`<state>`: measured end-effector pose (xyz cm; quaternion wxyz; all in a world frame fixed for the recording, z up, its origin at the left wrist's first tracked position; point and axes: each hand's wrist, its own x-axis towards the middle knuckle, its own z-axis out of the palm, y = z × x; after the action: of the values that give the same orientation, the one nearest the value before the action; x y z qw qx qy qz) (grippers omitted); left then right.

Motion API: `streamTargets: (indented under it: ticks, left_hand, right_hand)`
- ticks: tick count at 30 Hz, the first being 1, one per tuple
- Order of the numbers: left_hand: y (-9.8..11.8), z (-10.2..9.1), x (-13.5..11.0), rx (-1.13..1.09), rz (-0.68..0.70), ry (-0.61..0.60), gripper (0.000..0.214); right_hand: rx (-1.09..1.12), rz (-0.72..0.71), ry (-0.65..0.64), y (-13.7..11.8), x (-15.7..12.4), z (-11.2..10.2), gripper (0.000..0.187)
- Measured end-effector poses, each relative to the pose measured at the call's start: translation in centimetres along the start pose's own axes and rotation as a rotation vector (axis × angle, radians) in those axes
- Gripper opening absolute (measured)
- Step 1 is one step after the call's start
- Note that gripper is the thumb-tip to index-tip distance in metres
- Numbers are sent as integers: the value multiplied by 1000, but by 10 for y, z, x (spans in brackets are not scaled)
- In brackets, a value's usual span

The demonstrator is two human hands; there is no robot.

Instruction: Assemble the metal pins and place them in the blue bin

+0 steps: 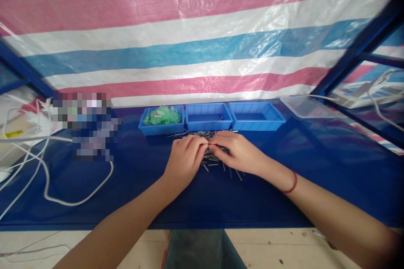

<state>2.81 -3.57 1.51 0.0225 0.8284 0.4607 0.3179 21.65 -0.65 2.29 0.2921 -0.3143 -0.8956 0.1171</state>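
Note:
A loose pile of thin metal nails or long screws [213, 160] lies on the blue tabletop, partly covered by my hands. Over its left side, my left hand [187, 156] is closed, thumb and fingertips pinched together. My right hand [235, 151] meets it from the right in a pinch of its own, a red cord around that wrist. The fingertips of both hands touch or nearly touch; whatever sits between them is too small to make out. Just behind stands a blue bin [207, 125], with a small dark piece inside.
Left of that bin, another blue bin [161, 130] holds green plastic bags [164, 115]; a third blue bin [257, 125] stands to the right. A clear plastic lid [307, 109] lies farther right. White cables [78, 203] loop over the table's left side, near a blurred-out area.

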Motion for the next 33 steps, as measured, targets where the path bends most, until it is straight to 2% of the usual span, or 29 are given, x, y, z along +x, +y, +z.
streamTargets:
  ticks: [4, 7, 15, 21, 27, 29, 31, 33]
  left_hand:
    - [-3, 2, 2, -222, -110, 104, 13]
    - [-6, 3, 3, -324, -185, 108, 10]
    - [-6, 2, 3, -374, -146, 124, 8]
    - [-10, 3, 4, -378, -119, 148, 10]
    - [-9, 5, 4, -390, -133, 59, 12]
    - [-8, 6, 3, -380, -147, 49, 16]
    - [-7, 6, 2, -336, -153, 40, 24]
    - [-6, 4, 2, -259, -111, -23, 25]
  right_hand:
    - [107, 16, 39, -1, 1, 5, 20]
    - [162, 30, 84, -3, 1, 7, 21]
    - [306, 125, 117, -3, 1, 10, 14]
    - [349, 223, 265, 1, 1, 8, 12]
    - [309, 128, 284, -3, 5, -2, 18]
    - [272, 134, 350, 0, 10, -3, 19]
    - [199, 152, 468, 8, 17, -3, 17]
    - [85, 146, 562, 20, 25, -3, 16]
